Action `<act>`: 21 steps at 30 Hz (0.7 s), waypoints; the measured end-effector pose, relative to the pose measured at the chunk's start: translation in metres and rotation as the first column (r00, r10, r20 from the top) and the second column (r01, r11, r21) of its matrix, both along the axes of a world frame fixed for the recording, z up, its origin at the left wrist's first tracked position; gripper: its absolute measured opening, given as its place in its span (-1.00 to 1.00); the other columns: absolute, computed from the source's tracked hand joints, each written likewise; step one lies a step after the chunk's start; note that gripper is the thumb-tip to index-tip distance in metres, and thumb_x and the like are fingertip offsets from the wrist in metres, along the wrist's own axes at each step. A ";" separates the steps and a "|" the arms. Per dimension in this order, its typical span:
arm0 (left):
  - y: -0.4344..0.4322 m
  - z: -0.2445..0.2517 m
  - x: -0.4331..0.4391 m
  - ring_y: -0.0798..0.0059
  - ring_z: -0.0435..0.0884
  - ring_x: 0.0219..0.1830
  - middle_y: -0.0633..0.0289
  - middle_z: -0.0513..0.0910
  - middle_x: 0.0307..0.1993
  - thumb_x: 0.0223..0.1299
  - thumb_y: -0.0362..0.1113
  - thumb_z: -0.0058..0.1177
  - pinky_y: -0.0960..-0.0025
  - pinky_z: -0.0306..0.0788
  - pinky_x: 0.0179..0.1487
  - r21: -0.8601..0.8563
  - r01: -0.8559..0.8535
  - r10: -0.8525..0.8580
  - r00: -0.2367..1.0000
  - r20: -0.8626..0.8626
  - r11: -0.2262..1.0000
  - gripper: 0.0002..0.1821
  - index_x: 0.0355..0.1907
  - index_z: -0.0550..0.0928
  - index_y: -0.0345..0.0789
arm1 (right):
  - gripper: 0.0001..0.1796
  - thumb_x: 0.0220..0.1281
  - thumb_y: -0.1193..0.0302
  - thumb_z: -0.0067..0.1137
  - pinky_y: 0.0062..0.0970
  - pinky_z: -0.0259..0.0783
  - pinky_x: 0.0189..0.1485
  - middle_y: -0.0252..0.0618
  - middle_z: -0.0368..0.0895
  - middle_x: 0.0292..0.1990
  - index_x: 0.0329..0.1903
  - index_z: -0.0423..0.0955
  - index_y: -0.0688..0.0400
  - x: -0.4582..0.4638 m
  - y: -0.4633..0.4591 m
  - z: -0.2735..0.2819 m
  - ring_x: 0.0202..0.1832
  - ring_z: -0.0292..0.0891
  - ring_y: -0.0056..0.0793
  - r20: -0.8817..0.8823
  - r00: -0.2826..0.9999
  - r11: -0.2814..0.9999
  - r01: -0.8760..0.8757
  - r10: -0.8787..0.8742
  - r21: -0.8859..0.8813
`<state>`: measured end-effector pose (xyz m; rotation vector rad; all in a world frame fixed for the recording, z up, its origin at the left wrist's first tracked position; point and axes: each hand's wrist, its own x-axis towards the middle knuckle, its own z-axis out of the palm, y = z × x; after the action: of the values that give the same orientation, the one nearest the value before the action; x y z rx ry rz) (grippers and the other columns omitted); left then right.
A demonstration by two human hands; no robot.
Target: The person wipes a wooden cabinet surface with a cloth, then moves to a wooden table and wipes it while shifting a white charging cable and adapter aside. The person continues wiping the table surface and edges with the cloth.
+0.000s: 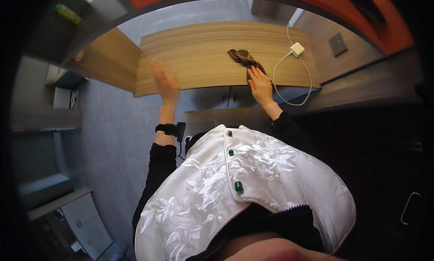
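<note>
My right hand [260, 85] presses flat on one end of a crumpled brown cloth [244, 58], which lies on the wooden top [196, 57] of a low cabinet. To the left, my left hand [166, 80] is raised near the top's front edge, blurred, with its fingers apart and nothing in it. A black strap with a device is on my left wrist. Right of the cloth, a white power adapter [297, 49] rests on the wooden top, its white cable looping down past the front edge.
An upright wooden panel [112, 57] stands at the left end of the top. On the right is a wooden wall panel with a dark socket plate [337, 44]. Cabinet doors with small handles [229, 97] are below the front edge. An orange-red surface [359, 10] curves across the top right.
</note>
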<state>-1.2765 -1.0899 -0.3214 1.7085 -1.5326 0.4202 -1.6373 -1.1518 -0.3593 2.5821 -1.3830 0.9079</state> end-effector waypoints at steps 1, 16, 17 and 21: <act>-0.007 -0.004 -0.010 0.00 -0.02 0.54 -0.10 0.06 0.49 0.36 -0.13 0.00 0.03 -0.06 0.53 0.040 0.068 -0.069 0.997 0.029 0.997 -0.26 0.48 0.10 -0.39 | -0.51 0.33 0.28 0.11 -0.27 0.26 0.30 -0.27 0.45 0.30 0.29 0.42 0.09 -0.003 -0.002 0.004 0.33 0.32 -0.29 -0.041 0.996 0.997 -0.077 0.078 0.010; -0.035 -0.050 0.012 0.09 0.08 0.51 -0.04 0.18 0.46 0.43 -0.10 -0.13 0.02 -0.02 0.51 0.359 0.124 -0.177 0.977 0.119 0.925 -0.41 0.43 0.26 -0.31 | -0.38 0.28 0.33 0.06 -0.39 0.32 0.34 -0.38 0.30 0.41 0.42 0.27 -0.06 -0.047 -0.038 0.044 0.36 0.30 -0.38 -0.351 0.728 0.796 -0.598 0.589 0.095; -0.034 -0.050 0.011 0.09 0.09 0.51 -0.04 0.18 0.46 0.43 -0.12 -0.13 0.03 -0.02 0.51 0.367 0.136 -0.176 0.981 0.079 0.920 -0.41 0.43 0.25 -0.32 | -0.37 0.29 0.31 0.05 -0.39 0.32 0.34 -0.38 0.29 0.41 0.43 0.25 -0.06 -0.031 -0.039 0.040 0.37 0.30 -0.38 -0.366 0.691 0.771 -0.621 0.623 0.139; -0.036 -0.045 0.009 0.06 0.11 0.50 -0.04 0.19 0.46 0.43 -0.18 -0.13 0.06 0.00 0.50 0.270 0.189 -0.189 0.982 -0.025 0.944 -0.41 0.44 0.23 -0.35 | -0.36 0.37 0.21 -0.01 -0.39 0.30 0.36 -0.37 0.22 0.45 0.47 0.15 -0.05 0.065 -0.034 0.024 0.40 0.26 -0.40 -0.291 0.609 0.669 -0.714 0.738 0.204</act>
<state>-1.2676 -1.1257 -0.3664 1.7410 -1.8028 0.1144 -1.5720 -1.1860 -0.3357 3.1818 -0.2128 0.3722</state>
